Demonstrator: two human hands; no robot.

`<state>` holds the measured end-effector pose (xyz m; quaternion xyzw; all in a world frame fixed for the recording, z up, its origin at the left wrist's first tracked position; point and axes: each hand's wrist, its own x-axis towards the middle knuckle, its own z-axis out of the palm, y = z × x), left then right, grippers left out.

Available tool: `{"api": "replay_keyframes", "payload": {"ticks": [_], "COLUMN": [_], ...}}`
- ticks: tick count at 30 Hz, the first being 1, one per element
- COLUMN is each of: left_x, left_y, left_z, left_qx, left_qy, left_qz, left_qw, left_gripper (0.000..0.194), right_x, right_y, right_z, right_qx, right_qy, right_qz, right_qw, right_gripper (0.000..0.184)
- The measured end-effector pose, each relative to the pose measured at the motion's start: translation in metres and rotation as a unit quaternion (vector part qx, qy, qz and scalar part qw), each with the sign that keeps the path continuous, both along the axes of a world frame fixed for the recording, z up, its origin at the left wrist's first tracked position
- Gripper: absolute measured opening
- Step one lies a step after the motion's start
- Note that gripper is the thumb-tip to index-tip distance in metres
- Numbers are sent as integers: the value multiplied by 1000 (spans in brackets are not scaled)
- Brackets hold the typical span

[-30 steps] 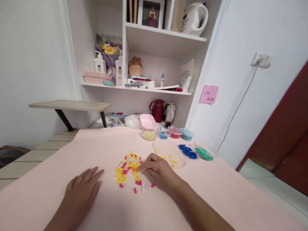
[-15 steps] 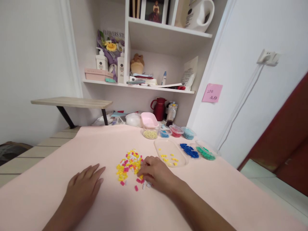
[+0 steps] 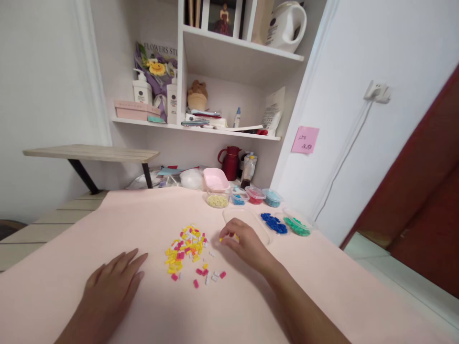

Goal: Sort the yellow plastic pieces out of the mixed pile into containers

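Note:
My left hand (image 3: 109,284) lies flat on the pink cloth, fingers spread, left of a pile of small toy bricks (image 3: 182,248) in yellow, red, white and orange. My right hand (image 3: 245,241) is raised right of the pile, thumb and fingers pinched. A bit of yellow brick (image 3: 221,239) shows at the fingertips. Partly behind this hand is a clear shallow tray (image 3: 266,233); the hand hides most of the yellow pieces in it. Several loose red bricks (image 3: 196,284) and white bricks lie in front of the pile.
Behind the tray stand tubs of pale yellow pieces (image 3: 217,200), blue pieces (image 3: 238,198), red pieces (image 3: 256,196) and light blue pieces (image 3: 272,198). Dark blue bricks (image 3: 274,223) and green bricks (image 3: 297,226) sit to the right. A pink basin (image 3: 215,179) and red jug (image 3: 230,163) are farther back.
My right hand has gone from the pile's right edge, where it closed on yellow bricks, up and right to the tray. The view has shifted slightly; my left hand stays resting on the cloth.

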<state>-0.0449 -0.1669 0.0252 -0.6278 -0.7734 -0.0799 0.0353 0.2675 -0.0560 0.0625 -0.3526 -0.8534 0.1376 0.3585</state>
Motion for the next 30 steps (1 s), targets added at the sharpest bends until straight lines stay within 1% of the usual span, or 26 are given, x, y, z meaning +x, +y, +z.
{"api": "replay_keyframes", "payload": {"ticks": [3,5,7,8,9,10,12,14,16,18,21,24,27,30], "left_x": [-4,-6,-6,-6,-5,-5,-3,-1,0,2,3,2,0,-1], "left_y": [2,3,4,4,4,3,2,1,-1,-1,-1,-1,-1,-2], "left_z": [-5,-7,-8,-9,-8,-8,-6,-4,-2,-1,0,-3,-5,-5], "left_qx": [14,20,25,25,24,22,16,12,10,6,3,6,9,13], "left_qy": [-11,-18,-24,-25,-24,-22,-17,-20,-24,-24,-16,-13,-17,-23], "left_qz": [-3,-5,-7,-7,-8,-7,-7,-9,-8,-5,-3,-5,-10,-9], "left_qw": [1000,1000,999,999,999,1000,1000,1000,1000,1000,1000,1000,1000,1000], "left_gripper": [52,52,52,51,52,52,52,52,51,51,51,51,51,51], "right_x": [20,29,33,33,31,28,19,6,-6,-16,-21,-19,-19,-24], "right_y": [12,18,21,21,21,19,14,5,-4,-12,-17,-16,-14,-16], "right_z": [3,1,-1,-3,-4,-4,-5,-7,-9,-13,-18,-22,-23,-22], "right_qx": [11,27,44,50,51,47,30,8,-10,-26,-46,-55,-46,-19], "right_qy": [49,47,40,41,46,53,62,52,29,10,-8,-31,-60,-83], "right_qz": [-118,-193,-241,-245,-234,-208,-131,-50,13,60,98,104,117,135], "right_qw": [992,980,969,967,970,976,989,997,999,998,994,993,990,987], "right_gripper": [14,19,31,36,38,36,27,22,23,29,36,37,33,23]}}
